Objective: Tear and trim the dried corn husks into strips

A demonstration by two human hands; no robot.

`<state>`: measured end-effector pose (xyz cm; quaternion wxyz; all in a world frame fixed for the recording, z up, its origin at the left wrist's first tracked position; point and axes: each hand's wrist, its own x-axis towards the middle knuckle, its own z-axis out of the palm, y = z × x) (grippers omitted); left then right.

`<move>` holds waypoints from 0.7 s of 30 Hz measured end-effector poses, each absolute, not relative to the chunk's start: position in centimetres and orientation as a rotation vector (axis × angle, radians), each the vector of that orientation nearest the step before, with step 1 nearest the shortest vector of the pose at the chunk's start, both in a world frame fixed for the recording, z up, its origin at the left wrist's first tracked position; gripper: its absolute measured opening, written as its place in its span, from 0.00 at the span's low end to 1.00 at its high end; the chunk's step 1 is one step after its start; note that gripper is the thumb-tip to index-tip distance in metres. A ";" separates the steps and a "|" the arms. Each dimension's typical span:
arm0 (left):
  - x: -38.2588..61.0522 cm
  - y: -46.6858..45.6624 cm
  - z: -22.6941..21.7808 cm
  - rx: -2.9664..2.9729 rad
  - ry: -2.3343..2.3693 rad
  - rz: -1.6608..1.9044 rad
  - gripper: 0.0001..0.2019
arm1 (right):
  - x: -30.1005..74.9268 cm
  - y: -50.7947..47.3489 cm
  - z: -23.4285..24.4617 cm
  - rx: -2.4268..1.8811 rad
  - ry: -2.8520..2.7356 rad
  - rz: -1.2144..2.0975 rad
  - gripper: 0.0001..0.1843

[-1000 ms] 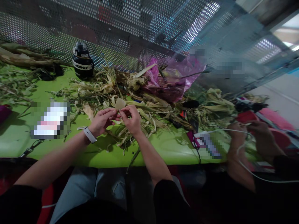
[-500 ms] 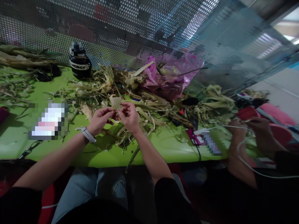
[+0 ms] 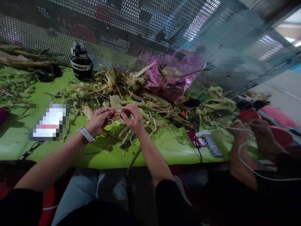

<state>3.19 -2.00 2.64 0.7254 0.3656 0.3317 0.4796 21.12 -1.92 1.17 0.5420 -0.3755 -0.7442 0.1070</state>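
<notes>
A pale, squarish piece of corn husk (image 3: pixel 115 103) stands up between my fingertips. My left hand (image 3: pixel 100 120), with a white band on its wrist, pinches it at the lower edge from the left. From the right, the thumb and fingertips of my right hand (image 3: pixel 133 117) close on its lower corner. What exactly lies between the fingertips is partly hidden. Behind and below both hands spreads a heap of dry corn husks and shreds (image 3: pixel 103 88).
A black bottle (image 3: pixel 80 62) and a pink plastic bag (image 3: pixel 174 78) stand behind the heap, before a perforated metal panel (image 3: pixel 131 37). A phone (image 3: pixel 50 122) lies left on the green table (image 3: pixel 94 158). At right are a co-worker's hands (image 3: pixel 249 128) and a white cable (image 3: pixel 240 150).
The husk piece has shifted slightly left and up and is tilted more. My right hand's fingers have closed in lower on it, nearer to my left fingertips.
</notes>
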 end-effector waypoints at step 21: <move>3.5 -2.5 2.2 1.135 0.747 1.050 0.10 | 20.1 -2.1 0.3 -1.001 -1.658 0.441 0.13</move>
